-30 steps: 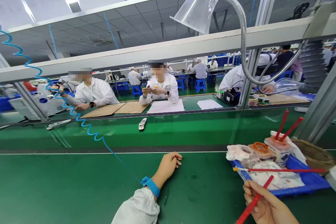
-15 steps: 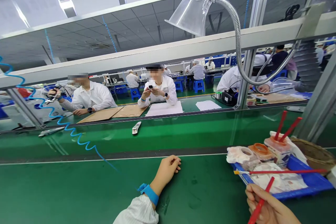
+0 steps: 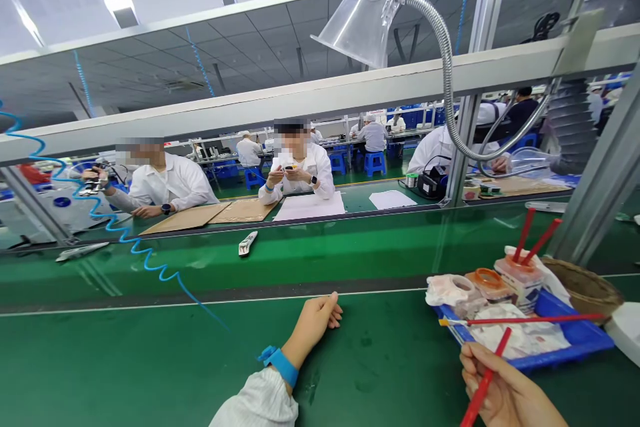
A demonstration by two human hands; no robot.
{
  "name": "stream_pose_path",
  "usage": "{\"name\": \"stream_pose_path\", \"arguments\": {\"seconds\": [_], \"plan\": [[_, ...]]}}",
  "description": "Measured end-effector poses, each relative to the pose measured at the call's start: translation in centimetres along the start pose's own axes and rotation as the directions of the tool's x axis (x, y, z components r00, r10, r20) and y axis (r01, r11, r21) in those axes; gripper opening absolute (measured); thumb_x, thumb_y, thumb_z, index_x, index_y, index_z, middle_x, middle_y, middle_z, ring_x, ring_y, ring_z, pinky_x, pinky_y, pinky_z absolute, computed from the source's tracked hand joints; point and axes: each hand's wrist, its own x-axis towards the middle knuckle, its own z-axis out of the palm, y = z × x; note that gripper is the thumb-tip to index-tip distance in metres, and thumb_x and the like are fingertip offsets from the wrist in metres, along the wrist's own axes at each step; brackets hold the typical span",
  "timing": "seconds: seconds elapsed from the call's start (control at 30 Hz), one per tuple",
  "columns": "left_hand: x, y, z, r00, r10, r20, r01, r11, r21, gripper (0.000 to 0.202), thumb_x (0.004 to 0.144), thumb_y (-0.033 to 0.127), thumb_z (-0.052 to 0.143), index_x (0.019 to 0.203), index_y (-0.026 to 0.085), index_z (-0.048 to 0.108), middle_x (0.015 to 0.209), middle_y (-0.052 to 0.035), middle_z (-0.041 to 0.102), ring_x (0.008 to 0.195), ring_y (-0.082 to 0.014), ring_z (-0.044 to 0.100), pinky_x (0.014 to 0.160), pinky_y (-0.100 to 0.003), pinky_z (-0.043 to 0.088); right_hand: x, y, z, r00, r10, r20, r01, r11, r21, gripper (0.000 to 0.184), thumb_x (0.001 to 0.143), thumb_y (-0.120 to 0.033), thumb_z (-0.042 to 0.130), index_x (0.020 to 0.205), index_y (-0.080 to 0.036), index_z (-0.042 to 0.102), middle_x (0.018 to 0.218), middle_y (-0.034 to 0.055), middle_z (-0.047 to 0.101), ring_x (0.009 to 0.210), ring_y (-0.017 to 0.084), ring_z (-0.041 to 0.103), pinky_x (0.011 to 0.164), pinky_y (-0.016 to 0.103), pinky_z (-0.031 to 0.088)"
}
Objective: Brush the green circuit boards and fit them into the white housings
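The left forearm (image 3: 260, 403) enters from the lower edge and slants up and to the right. The left hand (image 3: 317, 319) lies ahead of the left wrist (image 3: 295, 349), its fingers loosely curled and its palm hidden from view. The right hand (image 3: 505, 380) is at lower right, fingertips directed up and to the left, digits bent in a pinch grip. The lower edge crops the right arm.

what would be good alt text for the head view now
A person's right hand holds a red stick by a blue tray with jars and a brush; the left hand, with a blue wristband, lies on a green worktop. Co-workers in white sit opposite.
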Motion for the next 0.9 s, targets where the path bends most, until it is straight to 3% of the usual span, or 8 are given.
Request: {"name": "stream_pose_path", "arguments": {"seconds": [0.13,0.3,0.63,0.9], "plan": [[-0.3,0.3,-0.1,1.0,-0.003,0.008,0.003,0.999,0.041,0.07,0.08,0.07,0.021,0.049,0.016,0.052,0.042,-0.0012,0.049,0.037,-0.0099,0.043,0.045,-0.024,0.034,0.1,0.2,0.0,0.999,-0.029,0.013,0.029,1.0,-0.001,0.024,0.062,-0.007,0.072,0.081,-0.014,0.059,0.065,-0.0013,0.062,0.052,0.01,0.059,0.045,0.016,0.053],[-1.1,1.1,-0.3,0.997,0.069,0.027,-0.071,0.991,0.115,0.071,0.083,0.067,0.013,0.037,0.021,0.04,0.033,0.0015,0.034,0.037,-0.0107,0.038,0.05,-0.026,0.033,-0.5,0.1,0.5,0.999,-0.02,0.045,0.02,1.0,-0.005,0.019,0.065,-0.009,0.073,0.079,-0.012,0.06,0.061,-0.0015,0.059,0.048,0.009,0.057,0.039,0.014,0.049],[-1.3,0.8,-0.5,0.977,0.159,0.141,-0.178,0.974,0.14,0.074,0.081,0.07,0.004,0.035,0.022,0.036,0.033,0.0014,0.029,0.038,-0.0108,0.034,0.05,-0.028,0.031,-0.6,-0.4,0.7,1.0,0.013,0.018,-0.014,0.999,0.042,0.019,0.058,-0.012,0.076,0.073,-0.011,0.063,0.059,0.0009,0.059,0.047,0.009,0.054,0.037,0.015,0.047],[-1.2,0.9,-0.6,0.978,0.15,0.147,-0.175,0.97,0.17,0.073,0.082,0.068,0.002,0.036,0.022,0.036,0.034,0.0013,0.032,0.039,-0.0106,0.036,0.05,-0.027,0.032,-0.9,-0.5,0.9,1.0,0.001,0.02,-0.003,0.999,0.051,0.014,0.062,-0.011,0.073,0.072,-0.013,0.063,0.06,-0.0003,0.058,0.05,0.009,0.054,0.04,0.015,0.048]]}}
